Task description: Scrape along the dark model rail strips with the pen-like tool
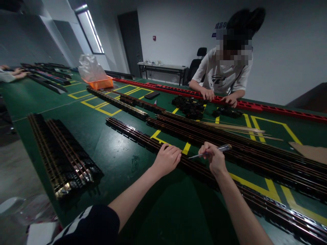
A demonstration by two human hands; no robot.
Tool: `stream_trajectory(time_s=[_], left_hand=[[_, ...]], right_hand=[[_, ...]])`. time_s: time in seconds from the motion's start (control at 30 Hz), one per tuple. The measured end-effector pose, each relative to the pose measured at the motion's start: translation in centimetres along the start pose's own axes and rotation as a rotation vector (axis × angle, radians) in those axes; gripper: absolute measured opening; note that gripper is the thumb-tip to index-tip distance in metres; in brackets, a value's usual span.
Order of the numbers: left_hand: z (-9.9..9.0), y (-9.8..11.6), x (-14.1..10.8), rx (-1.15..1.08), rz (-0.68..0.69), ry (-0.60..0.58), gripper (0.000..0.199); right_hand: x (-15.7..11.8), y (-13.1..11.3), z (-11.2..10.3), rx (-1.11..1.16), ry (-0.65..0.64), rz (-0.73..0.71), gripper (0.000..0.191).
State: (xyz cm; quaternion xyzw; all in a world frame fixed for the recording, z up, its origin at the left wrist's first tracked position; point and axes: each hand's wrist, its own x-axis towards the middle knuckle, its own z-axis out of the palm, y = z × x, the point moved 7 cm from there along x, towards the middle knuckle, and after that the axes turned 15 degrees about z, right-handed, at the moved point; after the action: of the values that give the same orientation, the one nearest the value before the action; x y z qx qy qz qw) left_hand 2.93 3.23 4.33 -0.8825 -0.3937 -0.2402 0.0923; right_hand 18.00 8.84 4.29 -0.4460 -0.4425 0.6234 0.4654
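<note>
A long black rail with copper-coloured strips [138,135] runs diagonally across the green table in front of me. My left hand [167,157] is closed over this rail, its fingers wrapped on the top and far side. Just right of it, my right hand [213,157] grips a slim screwdriver [224,147] with a clear handle. The screwdriver's thin shaft points left, and its tip is close to the rail beside my left fingers. Whether the tip touches the rail I cannot tell.
More black rails [230,143] lie beyond my hands, and a stack of rails [61,153] sits at left. Across the table, a co-worker [224,75] handles black parts [190,106] by a red rail [163,86]. An orange bin [99,82] holds a plastic bag. Thin rods [237,127] lie behind.
</note>
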Motion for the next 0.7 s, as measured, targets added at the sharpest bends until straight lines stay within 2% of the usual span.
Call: stream_trajectory(time_s=[0.13, 0.47, 0.7], left_hand=[[-0.02, 0.19, 0.05, 0.003, -0.017, -0.018, 0.032], [0.01, -0.19, 0.32, -0.010, -0.058, -0.047, 0.034], [-0.04, -0.63, 0.25, 0.034, -0.055, -0.068, 0.034]], right_hand=[[-0.06, -0.22, 0.10, -0.031, -0.015, -0.035, 0.013], [-0.18, -0.14, 0.18, 0.009, -0.003, 0.017, 0.010], [-0.22, -0.18, 0.30, -0.054, -0.028, -0.007, 0.011]])
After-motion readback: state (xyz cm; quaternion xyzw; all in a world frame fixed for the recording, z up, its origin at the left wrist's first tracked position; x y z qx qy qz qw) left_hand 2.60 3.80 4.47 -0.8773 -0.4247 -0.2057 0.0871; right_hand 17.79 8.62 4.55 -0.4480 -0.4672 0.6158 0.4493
